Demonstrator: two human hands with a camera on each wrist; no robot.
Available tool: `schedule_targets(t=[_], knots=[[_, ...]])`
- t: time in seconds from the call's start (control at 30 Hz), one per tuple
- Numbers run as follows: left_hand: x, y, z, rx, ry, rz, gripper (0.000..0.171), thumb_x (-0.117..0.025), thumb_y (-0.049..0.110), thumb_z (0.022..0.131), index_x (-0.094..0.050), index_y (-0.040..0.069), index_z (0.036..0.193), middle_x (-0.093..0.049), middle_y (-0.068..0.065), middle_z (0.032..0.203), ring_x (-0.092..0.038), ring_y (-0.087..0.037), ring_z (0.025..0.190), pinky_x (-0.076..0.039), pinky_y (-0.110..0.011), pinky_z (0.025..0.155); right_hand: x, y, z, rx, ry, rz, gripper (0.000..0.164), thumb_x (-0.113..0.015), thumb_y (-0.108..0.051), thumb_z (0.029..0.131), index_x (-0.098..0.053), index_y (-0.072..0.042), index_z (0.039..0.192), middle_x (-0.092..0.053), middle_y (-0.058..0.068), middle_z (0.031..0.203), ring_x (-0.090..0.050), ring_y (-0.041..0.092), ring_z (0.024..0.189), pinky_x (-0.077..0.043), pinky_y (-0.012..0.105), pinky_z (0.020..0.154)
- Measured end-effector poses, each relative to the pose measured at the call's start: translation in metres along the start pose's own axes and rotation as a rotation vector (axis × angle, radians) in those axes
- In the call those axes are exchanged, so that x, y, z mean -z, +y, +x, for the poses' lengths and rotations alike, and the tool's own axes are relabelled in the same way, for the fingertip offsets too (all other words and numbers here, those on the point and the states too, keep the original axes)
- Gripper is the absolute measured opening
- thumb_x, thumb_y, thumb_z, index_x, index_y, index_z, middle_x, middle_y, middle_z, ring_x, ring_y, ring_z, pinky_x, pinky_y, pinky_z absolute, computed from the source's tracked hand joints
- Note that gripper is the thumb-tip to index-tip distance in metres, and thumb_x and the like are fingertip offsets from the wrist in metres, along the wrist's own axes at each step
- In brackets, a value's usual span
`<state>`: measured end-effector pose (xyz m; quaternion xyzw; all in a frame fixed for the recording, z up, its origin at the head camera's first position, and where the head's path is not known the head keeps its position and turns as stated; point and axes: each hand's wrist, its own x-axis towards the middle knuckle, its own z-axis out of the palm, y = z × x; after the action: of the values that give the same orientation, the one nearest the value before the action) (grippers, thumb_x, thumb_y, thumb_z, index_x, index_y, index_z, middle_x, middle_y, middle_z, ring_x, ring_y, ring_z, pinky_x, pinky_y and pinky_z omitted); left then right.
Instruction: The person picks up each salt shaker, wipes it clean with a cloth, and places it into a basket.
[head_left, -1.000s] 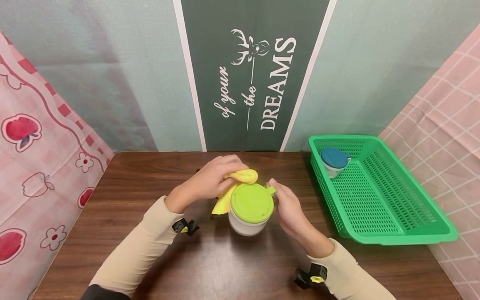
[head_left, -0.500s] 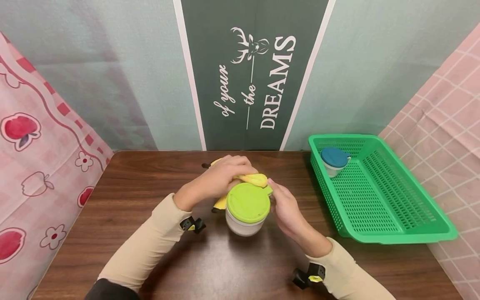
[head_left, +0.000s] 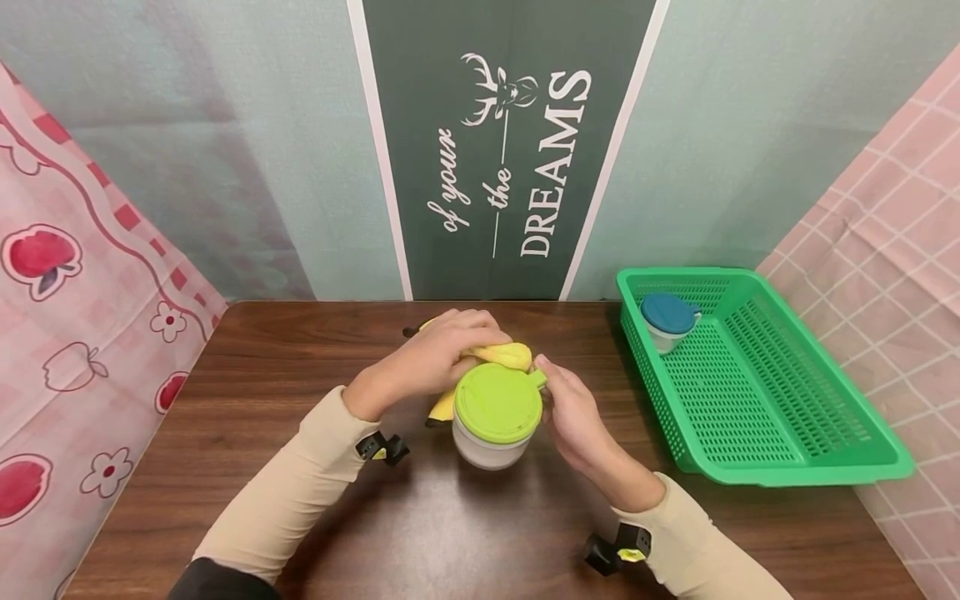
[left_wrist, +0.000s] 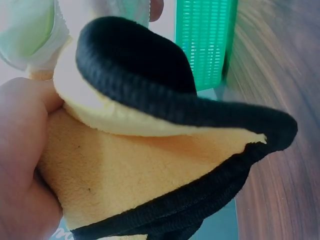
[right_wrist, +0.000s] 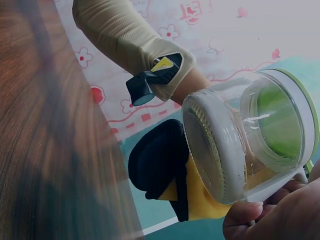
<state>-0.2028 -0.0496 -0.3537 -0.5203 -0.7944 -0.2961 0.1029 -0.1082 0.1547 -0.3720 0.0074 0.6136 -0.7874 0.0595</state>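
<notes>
A clear glass jar (right_wrist: 265, 120) with a lime-green lid (head_left: 498, 402) is held up over the table in front of me. My right hand (head_left: 576, 417) grips it by the handle on its right side; in the right wrist view the fingers curl there. On the far left side of the jar, my left hand (head_left: 442, 354) holds a yellow cloth (head_left: 510, 357) against it. Black edging (left_wrist: 150, 95) borders the folded cloth in the left wrist view. Part of the cloth hides behind the jar and under the left fingers.
To the right stands a green plastic basket (head_left: 832, 358) with perforated sides. A similar jar with a blue lid (head_left: 669, 315) is in its far left corner. The brown wooden table (head_left: 337, 533) ends at a printed fabric backdrop (head_left: 480, 283).
My left hand and the cloth have shifted right along the jar's far side, close to the handle. The jar has moved slightly left. The right hand keeps its grip.
</notes>
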Motion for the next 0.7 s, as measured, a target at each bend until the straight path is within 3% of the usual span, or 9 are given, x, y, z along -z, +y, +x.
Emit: schedule_targets(t=[0.5,0.7], knots=[[0.004,-0.008,-0.008,0.02,0.028,-0.019,0.027,-0.068,0.004,0.093,-0.072,0.013,0.118,-0.066,0.0,0.107,-0.06,-0.016,0.101,-0.045,-0.039,0.092,0.005,-0.002,0.001,0.042,-0.001,-0.009,0.044,-0.038,-0.025,0.111,-0.045,-0.012,0.069,-0.038,-0.004,0.069,-0.038,0.01,0.063,-0.031,0.022,0.057],[0.007,-0.012,-0.013,-0.001,0.049,-0.012,0.026,-0.066,0.004,0.092,-0.072,0.012,0.116,-0.066,-0.001,0.104,-0.061,-0.016,0.099,-0.046,-0.039,0.09,0.007,-0.004,0.002,0.039,0.009,-0.001,0.042,-0.038,-0.025,0.111,-0.046,-0.012,0.071,-0.038,-0.004,0.07,-0.038,0.01,0.065,-0.032,0.021,0.059]])
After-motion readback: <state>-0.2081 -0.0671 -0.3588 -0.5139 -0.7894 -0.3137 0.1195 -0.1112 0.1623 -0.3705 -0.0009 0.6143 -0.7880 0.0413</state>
